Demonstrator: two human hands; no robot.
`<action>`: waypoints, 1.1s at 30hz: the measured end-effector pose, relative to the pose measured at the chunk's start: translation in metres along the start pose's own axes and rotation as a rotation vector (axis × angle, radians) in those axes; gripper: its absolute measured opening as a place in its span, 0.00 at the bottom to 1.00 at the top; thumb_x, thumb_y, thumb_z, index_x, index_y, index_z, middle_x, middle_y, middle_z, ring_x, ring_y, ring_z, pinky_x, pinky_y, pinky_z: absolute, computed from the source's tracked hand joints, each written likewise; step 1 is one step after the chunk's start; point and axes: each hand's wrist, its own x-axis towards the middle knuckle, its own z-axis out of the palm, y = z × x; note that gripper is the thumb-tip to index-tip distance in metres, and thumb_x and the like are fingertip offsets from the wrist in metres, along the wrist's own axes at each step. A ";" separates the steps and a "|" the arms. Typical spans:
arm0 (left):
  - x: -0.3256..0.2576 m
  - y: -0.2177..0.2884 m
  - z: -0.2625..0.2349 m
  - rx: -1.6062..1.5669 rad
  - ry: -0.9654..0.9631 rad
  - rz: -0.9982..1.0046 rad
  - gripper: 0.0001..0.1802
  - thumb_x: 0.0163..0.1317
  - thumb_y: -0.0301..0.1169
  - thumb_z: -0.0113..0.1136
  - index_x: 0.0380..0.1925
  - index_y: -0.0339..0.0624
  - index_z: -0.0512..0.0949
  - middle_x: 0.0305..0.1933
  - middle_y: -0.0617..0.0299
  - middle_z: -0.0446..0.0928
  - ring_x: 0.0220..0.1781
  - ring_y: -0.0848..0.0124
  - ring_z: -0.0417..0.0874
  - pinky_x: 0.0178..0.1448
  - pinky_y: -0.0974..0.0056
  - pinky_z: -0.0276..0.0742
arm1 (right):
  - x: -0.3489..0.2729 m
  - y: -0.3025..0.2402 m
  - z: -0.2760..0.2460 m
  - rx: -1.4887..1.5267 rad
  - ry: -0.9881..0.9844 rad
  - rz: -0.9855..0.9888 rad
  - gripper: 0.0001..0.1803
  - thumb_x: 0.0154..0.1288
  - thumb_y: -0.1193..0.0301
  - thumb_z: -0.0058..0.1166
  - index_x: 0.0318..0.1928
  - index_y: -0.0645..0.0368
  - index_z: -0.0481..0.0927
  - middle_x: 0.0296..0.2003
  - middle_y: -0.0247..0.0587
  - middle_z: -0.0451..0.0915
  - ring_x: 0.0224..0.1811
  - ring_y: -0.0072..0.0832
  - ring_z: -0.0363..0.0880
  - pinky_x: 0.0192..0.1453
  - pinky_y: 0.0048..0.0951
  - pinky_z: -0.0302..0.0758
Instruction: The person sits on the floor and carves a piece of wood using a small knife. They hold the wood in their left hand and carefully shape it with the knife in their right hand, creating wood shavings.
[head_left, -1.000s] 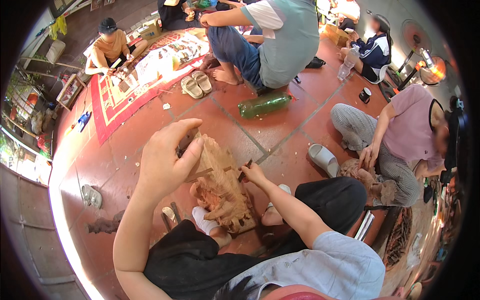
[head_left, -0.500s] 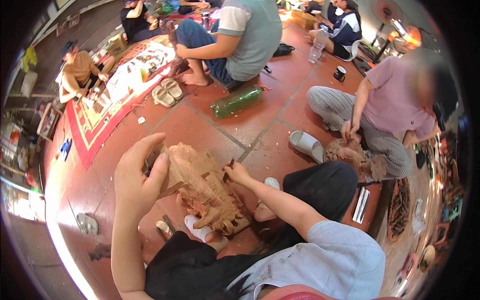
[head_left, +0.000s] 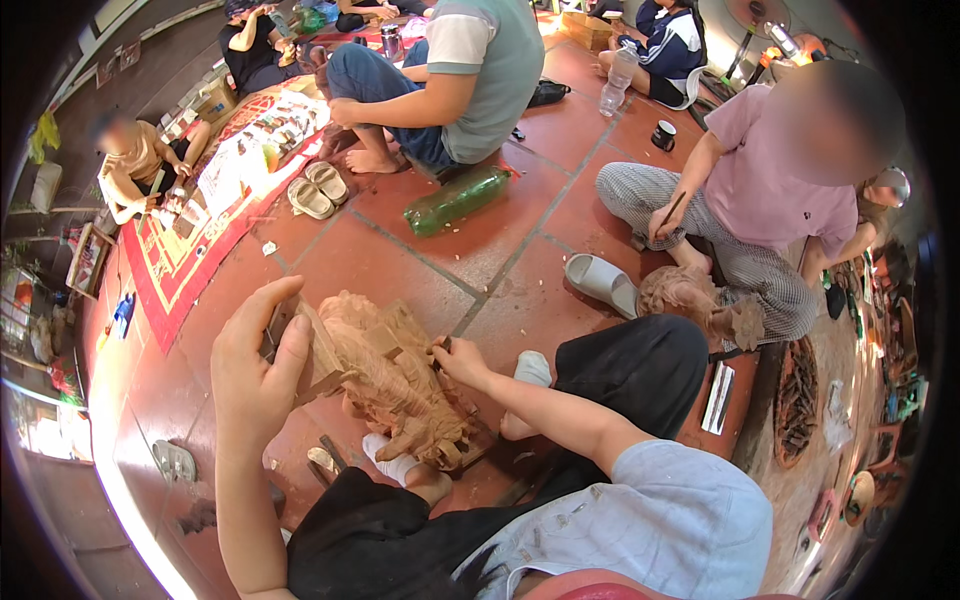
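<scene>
Carving: reddish-brown, roughly shaped wooden figure (head_left: 395, 385), details unfinished.
Left hand (head_left: 255, 365): clamped on its nine-o'clock side.
Right hand (head_left: 460, 362): closed around a small chisel (head_left: 443, 347).

Over the last second my left hand (head_left: 255, 375) has slid from the top of the reddish-brown carved wooden figure (head_left: 395, 375) down onto its left edge, my thumb now raised along the upper corner and my fingers (head_left: 290, 350) folded over the side. My right hand (head_left: 462, 362) has moved in from the figure's right rim to press against its carved middle, and the figure now stands a little more upright between my hands.
</scene>
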 end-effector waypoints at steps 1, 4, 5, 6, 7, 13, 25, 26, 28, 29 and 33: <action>0.001 0.000 0.001 0.005 -0.004 0.003 0.18 0.58 0.32 0.53 0.47 0.37 0.75 0.38 0.56 0.78 0.40 0.66 0.78 0.48 0.65 0.71 | -0.001 0.000 -0.001 -0.043 0.013 -0.048 0.13 0.65 0.65 0.45 0.38 0.61 0.80 0.23 0.37 0.79 0.22 0.20 0.78 0.26 0.24 0.74; -0.004 -0.007 -0.004 -0.010 -0.009 -0.024 0.18 0.58 0.32 0.53 0.47 0.37 0.75 0.38 0.56 0.78 0.40 0.69 0.78 0.48 0.66 0.71 | -0.005 -0.021 -0.008 0.150 -0.094 0.047 0.12 0.66 0.67 0.46 0.39 0.60 0.80 0.25 0.37 0.79 0.23 0.20 0.77 0.26 0.23 0.75; -0.006 -0.010 -0.007 -0.014 -0.007 -0.043 0.18 0.57 0.32 0.53 0.47 0.37 0.75 0.39 0.55 0.79 0.41 0.68 0.79 0.48 0.65 0.71 | -0.002 -0.017 -0.005 0.209 -0.102 0.065 0.12 0.66 0.67 0.46 0.40 0.60 0.80 0.26 0.37 0.79 0.23 0.20 0.77 0.26 0.23 0.75; -0.006 -0.012 -0.006 -0.012 0.006 -0.013 0.18 0.57 0.33 0.54 0.47 0.37 0.75 0.39 0.53 0.79 0.41 0.64 0.79 0.48 0.63 0.72 | 0.001 -0.012 -0.004 0.267 -0.115 0.085 0.12 0.66 0.67 0.46 0.40 0.60 0.80 0.26 0.37 0.79 0.23 0.20 0.77 0.26 0.22 0.75; -0.006 -0.015 -0.005 0.004 0.026 0.005 0.19 0.56 0.35 0.54 0.46 0.38 0.76 0.39 0.51 0.79 0.41 0.60 0.80 0.47 0.61 0.73 | 0.005 -0.004 -0.004 0.223 -0.104 0.051 0.12 0.66 0.67 0.46 0.41 0.60 0.79 0.27 0.36 0.79 0.23 0.20 0.77 0.26 0.22 0.76; -0.003 -0.011 -0.009 0.031 -0.031 0.018 0.18 0.58 0.37 0.54 0.46 0.39 0.76 0.41 0.51 0.79 0.43 0.57 0.80 0.49 0.59 0.74 | -0.012 -0.009 0.001 0.055 -0.093 0.035 0.13 0.67 0.67 0.45 0.46 0.61 0.78 0.28 0.36 0.79 0.24 0.21 0.78 0.27 0.22 0.77; -0.002 -0.008 -0.008 -0.021 -0.048 -0.015 0.18 0.58 0.34 0.53 0.47 0.39 0.75 0.41 0.52 0.79 0.44 0.61 0.80 0.50 0.62 0.73 | 0.003 0.033 -0.007 0.083 -0.073 0.065 0.13 0.63 0.72 0.45 0.43 0.63 0.79 0.24 0.39 0.80 0.20 0.22 0.77 0.24 0.21 0.74; -0.002 -0.007 -0.007 -0.014 -0.048 -0.023 0.18 0.58 0.34 0.53 0.47 0.38 0.75 0.41 0.52 0.79 0.45 0.62 0.80 0.50 0.63 0.72 | -0.008 0.019 -0.001 0.187 -0.094 0.116 0.13 0.61 0.71 0.47 0.42 0.63 0.81 0.25 0.41 0.81 0.22 0.23 0.79 0.27 0.24 0.75; -0.002 -0.009 -0.006 0.010 -0.019 -0.015 0.18 0.58 0.34 0.53 0.47 0.39 0.76 0.41 0.52 0.79 0.44 0.62 0.80 0.49 0.62 0.73 | -0.031 -0.017 0.001 -0.191 -0.035 -0.098 0.13 0.57 0.70 0.48 0.39 0.62 0.83 0.29 0.44 0.83 0.29 0.26 0.82 0.37 0.29 0.76; -0.005 -0.010 -0.007 0.028 0.006 -0.007 0.18 0.57 0.34 0.54 0.46 0.39 0.76 0.40 0.52 0.79 0.43 0.61 0.81 0.48 0.61 0.73 | -0.035 -0.027 0.000 -0.130 -0.069 -0.051 0.13 0.58 0.71 0.47 0.39 0.62 0.82 0.30 0.43 0.84 0.31 0.27 0.82 0.38 0.29 0.76; -0.001 -0.003 0.002 -0.033 0.011 -0.016 0.18 0.58 0.33 0.54 0.47 0.39 0.76 0.38 0.53 0.79 0.40 0.64 0.80 0.47 0.64 0.73 | -0.014 -0.017 -0.016 0.222 -0.113 0.042 0.12 0.61 0.72 0.45 0.38 0.65 0.80 0.27 0.39 0.81 0.24 0.22 0.79 0.29 0.23 0.76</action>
